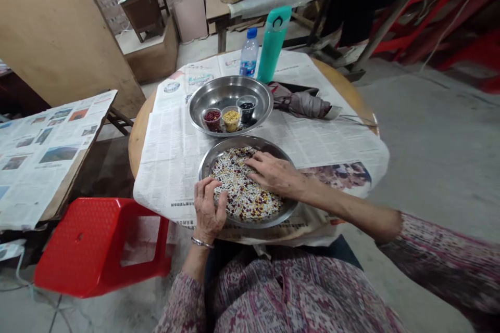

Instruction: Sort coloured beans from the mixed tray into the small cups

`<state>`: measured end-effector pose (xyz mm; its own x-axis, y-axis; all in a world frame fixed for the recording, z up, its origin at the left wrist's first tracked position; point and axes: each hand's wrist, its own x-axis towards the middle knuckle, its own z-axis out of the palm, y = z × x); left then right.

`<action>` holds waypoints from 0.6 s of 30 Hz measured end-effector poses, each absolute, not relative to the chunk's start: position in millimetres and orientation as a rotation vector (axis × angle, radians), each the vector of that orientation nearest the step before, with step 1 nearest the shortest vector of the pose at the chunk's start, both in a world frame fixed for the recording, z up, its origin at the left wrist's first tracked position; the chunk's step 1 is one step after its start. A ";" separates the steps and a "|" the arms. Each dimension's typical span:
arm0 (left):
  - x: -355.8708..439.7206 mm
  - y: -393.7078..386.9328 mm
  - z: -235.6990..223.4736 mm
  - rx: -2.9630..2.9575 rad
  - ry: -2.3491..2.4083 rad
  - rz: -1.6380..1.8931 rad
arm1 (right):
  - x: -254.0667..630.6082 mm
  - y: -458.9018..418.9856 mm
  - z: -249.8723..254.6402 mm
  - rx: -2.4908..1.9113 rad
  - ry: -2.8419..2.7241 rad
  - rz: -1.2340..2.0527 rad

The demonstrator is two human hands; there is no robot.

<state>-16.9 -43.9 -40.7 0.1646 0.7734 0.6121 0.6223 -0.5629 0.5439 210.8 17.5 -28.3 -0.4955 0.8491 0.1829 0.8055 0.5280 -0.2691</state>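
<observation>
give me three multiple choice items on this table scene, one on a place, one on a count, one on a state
1. Where do the small cups stand?
A. in the far steel dish
B. on the red stool
C. among the mixed beans

2. How many small cups are there?
A. two
B. three
C. five

3. How does the right hand lie?
A. raised above the table
B. closed round the teal bottle
C. flat on the mixed beans

Answers:
1 A, the cups sit inside the far steel dish.
2 B, one red, one yellow, one dark.
3 C, its palm is down on the mixed beans in the near dish; the left hand rests at that dish's near edge.
</observation>
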 end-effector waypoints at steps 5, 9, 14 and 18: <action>-16.8 -43.9 -41.0 2.273 1.363 1.356 | 205.5 -9.3 -20.2 -1.115 -2.634 0.514; -16.8 -42.9 -41.9 2.281 1.364 1.356 | 215.0 -23.3 -2.7 -1.016 -2.715 0.723; -16.2 -42.7 -41.5 2.281 1.368 1.356 | 214.6 -31.8 6.2 -1.005 -2.873 0.924; -16.1 -43.3 -40.7 2.288 1.372 1.347 | 206.9 -22.5 -3.3 -1.055 -2.789 0.697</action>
